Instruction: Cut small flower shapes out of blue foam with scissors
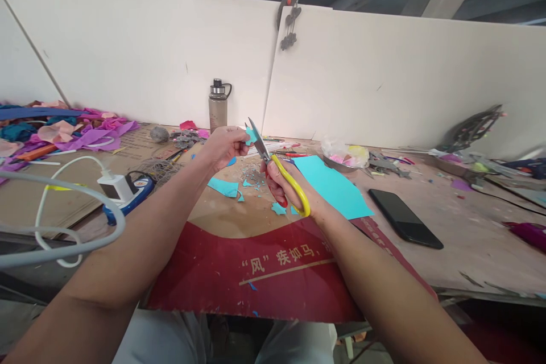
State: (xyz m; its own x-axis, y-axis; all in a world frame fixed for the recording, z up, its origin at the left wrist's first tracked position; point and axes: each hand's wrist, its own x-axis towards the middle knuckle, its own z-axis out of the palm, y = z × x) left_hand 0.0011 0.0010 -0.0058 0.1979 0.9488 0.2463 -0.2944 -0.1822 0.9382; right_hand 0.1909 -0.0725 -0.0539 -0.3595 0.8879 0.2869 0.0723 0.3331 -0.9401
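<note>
My left hand (224,147) pinches a small turquoise paper piece (251,136) above the table. My right hand (285,186) grips scissors (279,168) with one yellow and one red handle. Their open blades point up at the paper piece and meet its edge. Below the hands lie turquoise paper scraps (224,186) and tiny cuttings. A larger turquoise sheet (333,186) lies flat just right of my right hand. A red and brown cardboard sheet (239,273) covers the table under my forearms.
A black phone (404,218) lies to the right. A grey water bottle (217,104) stands at the back by the white partition (384,74). White charger and cables (115,186) sit at left, with pink and purple paper heaps (81,133) behind. More craft clutter (469,131) at right.
</note>
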